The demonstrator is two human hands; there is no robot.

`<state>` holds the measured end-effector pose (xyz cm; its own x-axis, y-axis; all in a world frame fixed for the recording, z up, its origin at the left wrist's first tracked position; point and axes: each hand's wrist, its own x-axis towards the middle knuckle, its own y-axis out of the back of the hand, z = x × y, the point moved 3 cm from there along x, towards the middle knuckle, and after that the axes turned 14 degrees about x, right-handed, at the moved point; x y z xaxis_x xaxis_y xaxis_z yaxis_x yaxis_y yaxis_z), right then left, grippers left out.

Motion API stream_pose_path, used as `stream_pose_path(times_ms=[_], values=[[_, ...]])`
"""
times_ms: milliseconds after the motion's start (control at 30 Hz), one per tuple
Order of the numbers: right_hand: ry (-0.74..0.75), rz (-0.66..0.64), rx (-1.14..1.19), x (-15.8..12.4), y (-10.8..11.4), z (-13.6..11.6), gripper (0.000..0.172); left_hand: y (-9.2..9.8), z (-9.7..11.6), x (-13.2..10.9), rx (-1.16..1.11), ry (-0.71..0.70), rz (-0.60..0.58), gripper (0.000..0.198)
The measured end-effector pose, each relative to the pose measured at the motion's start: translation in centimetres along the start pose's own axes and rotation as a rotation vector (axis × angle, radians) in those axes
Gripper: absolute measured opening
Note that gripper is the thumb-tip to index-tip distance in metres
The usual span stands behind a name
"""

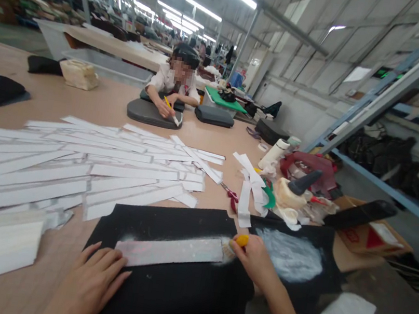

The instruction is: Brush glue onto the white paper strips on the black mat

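My left hand [100, 272] lies with its fingers stretched out on a black sheet [180, 299], the fingertips at the left end of a pale strip [175, 251]. In my right hand [255, 258] is a glue brush with a yellow handle [241, 240]; its bristles [227, 249] touch the strip's right end. Whitish smears show on the sheet around the strip. To the right, a second black piece [293, 253] carries a broad patch of white, wet-looking stuff.
Many white strips [114, 164] lie spread across the table's left. Red-handled scissors [232, 197], a white bottle [274, 153] and a glue-crusted container [288, 192] stand or lie at right. Opposite, a co-worker [175, 83] brushes a dark grey piece [153, 112]. Metal shelving [386, 183] rises on the right.
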<state>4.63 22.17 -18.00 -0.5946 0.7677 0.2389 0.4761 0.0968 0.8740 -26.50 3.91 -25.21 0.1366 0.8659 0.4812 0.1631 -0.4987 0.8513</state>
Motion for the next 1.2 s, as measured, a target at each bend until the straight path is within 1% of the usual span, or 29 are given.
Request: stream_pose_path(times_ms=[67, 100, 133, 167, 233, 300, 333, 433, 500, 533, 600, 667, 700, 767, 833, 900, 967, 1033, 1133, 1200], values=[[0.038, 0.117, -0.061, 0.1, -0.3, -0.7, 0.025, -0.2, -0.2, 0.1, -0.014, 0.021, 0.01, 0.018], [0.081, 0.151, -0.046, 0.1, -0.8, -1.4, 0.025, -0.1, -0.3, 0.1, -0.027, 0.045, 0.028, 0.019], [0.137, 0.158, -0.014, 0.1, -1.7, -2.3, 0.025, 0.1, -0.5, 0.1, -0.044, 0.087, 0.054, 0.02], [0.206, 0.136, 0.02, 0.1, -3.0, -3.3, 0.026, 0.5, -0.7, 0.1, -0.067, 0.145, 0.085, 0.021], [0.344, 0.049, 0.032, -0.2, -6.0, -5.4, 0.028, 1.3, -1.6, -0.2, -0.104, 0.299, 0.142, 0.024], [0.441, 0.0, -0.01, -0.6, -9.0, -6.7, 0.031, 2.0, -3.2, -0.9, -0.089, 0.467, 0.168, 0.022], [0.465, 0.002, -0.035, -0.8, -10.2, -6.8, 0.032, 2.3, -4.3, -1.5, -0.058, 0.544, 0.158, 0.019], [0.51, 0.026, -0.08, -0.8, -12.5, -5.5, 0.034, 3.0, -8.0, -4.0, 0.093, 0.767, 0.102, 0.018], [0.559, 0.026, -0.107, -0.6, -13.2, -4.4, 0.033, 3.4, -10.0, -5.7, 0.193, 0.901, 0.02, 0.02], [0.58, 0.025, -0.121, -0.5, -13.3, -4.1, 0.032, 3.4, -10.6, -6.3, 0.232, 0.948, -0.047, 0.022], [0.608, 0.039, -0.144, -0.5, -13.3, -3.7, 0.03, 3.0, -11.1, -7.0, 0.282, 0.993, -0.219, 0.025], [0.604, 0.063, -0.159, -0.5, -13.0, -3.6, 0.03, 2.4, -10.7, -6.9, 0.316, 0.982, -0.358, 0.03], [0.606, 0.066, -0.16, -0.5, -12.9, -3.7, 0.03, 2.2, -10.4, -6.7, 0.333, 0.97, -0.394, 0.032], [0.606, 0.059, -0.147, -0.4, -12.5, -3.7, 0.031, 1.8, -9.7, -6.4, 0.361, 0.95, -0.419, 0.033], [0.614, 0.038, -0.114, -0.1, -11.9, -4.0, 0.03, 1.6, -9.3, -6.3, 0.354, 0.937, -0.416, 0.027], [0.618, 0.039, -0.06, 0.4, -11.2, -4.9, 0.028, 1.6, -9.3, -6.5, 0.307, 0.929, -0.412, 0.018], [0.636, 0.05, 0.029, 1.0, -10.8, -6.8, 0.027, 1.8, -9.5, -6.9, 0.214, 0.918, -0.413, 0.014], [0.651, 0.044, 0.155, 1.7, -11.1, -9.9, 0.027, 1.9, -9.8, -7.2, 0.1, 0.921, -0.406, 0.015], [0.691, -0.005, 0.343, 2.7, -13.0, -16.0, 0.027, 2.1, -10.3, -7.7, -0.014, 0.937, -0.392, 0.018], [0.714, -0.09, 0.421, 3.3, -14.8, -20.2, 0.028, 2.1, -10.6, -7.9, -0.051, 0.94, -0.386, 0.019]])
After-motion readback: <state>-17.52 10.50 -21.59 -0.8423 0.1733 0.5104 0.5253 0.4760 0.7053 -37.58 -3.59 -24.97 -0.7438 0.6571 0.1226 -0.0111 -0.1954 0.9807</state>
